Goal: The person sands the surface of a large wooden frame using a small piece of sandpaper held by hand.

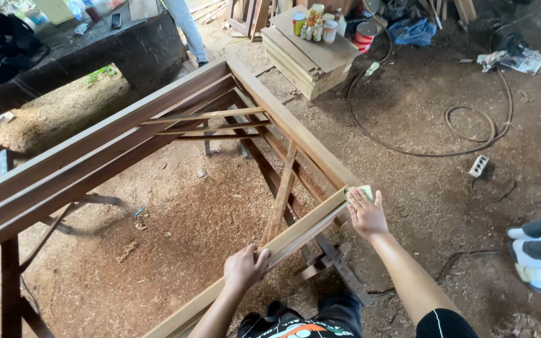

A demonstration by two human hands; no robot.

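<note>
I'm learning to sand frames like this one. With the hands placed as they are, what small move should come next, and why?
Probably slide the right hand with its pale sanding pad back along the near rail. The pad sits at the rail's corner end, and the left hand grips the same rail lower down, steadying it.

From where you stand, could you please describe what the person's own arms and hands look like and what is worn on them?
Both forearms are bare, with no gloves, watch or rings visible on the left hand or the right hand. A short black sleeve shows at the right upper arm. The left arm's upper part is cut off by the frame edge, so any sleeve there cannot be seen.
</note>
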